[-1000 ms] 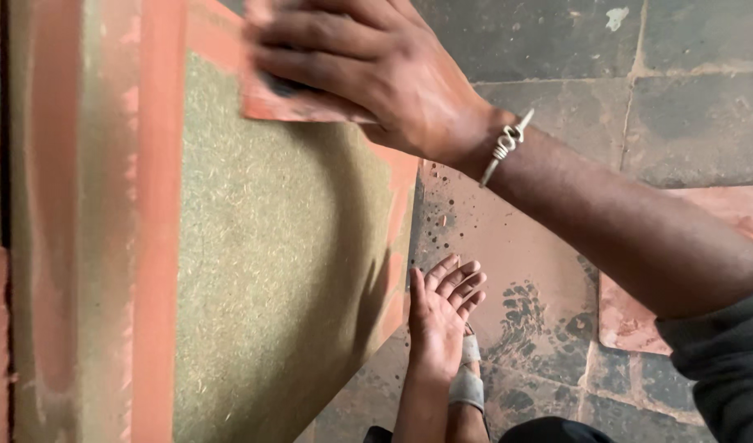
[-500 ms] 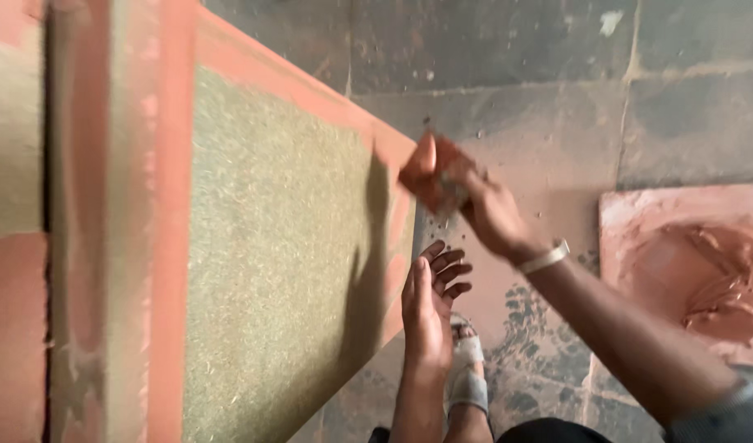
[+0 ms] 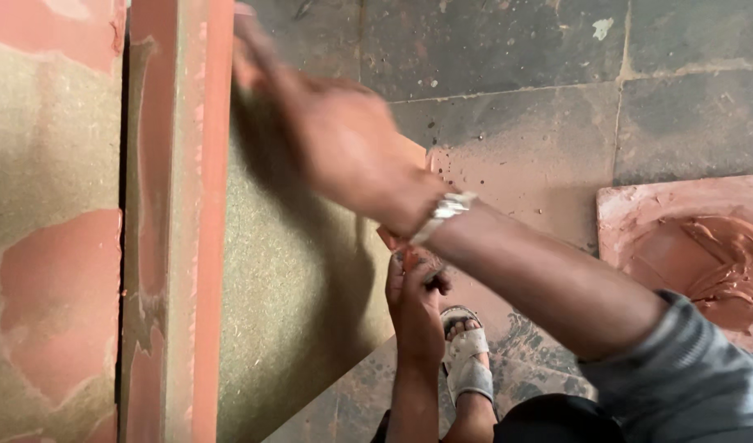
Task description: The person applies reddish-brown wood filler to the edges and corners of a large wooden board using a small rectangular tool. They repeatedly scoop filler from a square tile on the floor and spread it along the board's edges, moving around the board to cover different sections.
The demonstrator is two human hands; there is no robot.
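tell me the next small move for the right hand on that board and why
Probably one spreading stroke down the board's bare greenish face. The right hand is blurred over its upper part by the reddish-coated edge strip, most of the face is uncoated, and the left hand steadies the lower edge. The paste slab sits to the right.

The right hand (image 3: 344,156) reaches up and leftward, blurred, fingers stretched out — the left hand (image 3: 413,295) sits lower, fingers curled, forearm upright below it
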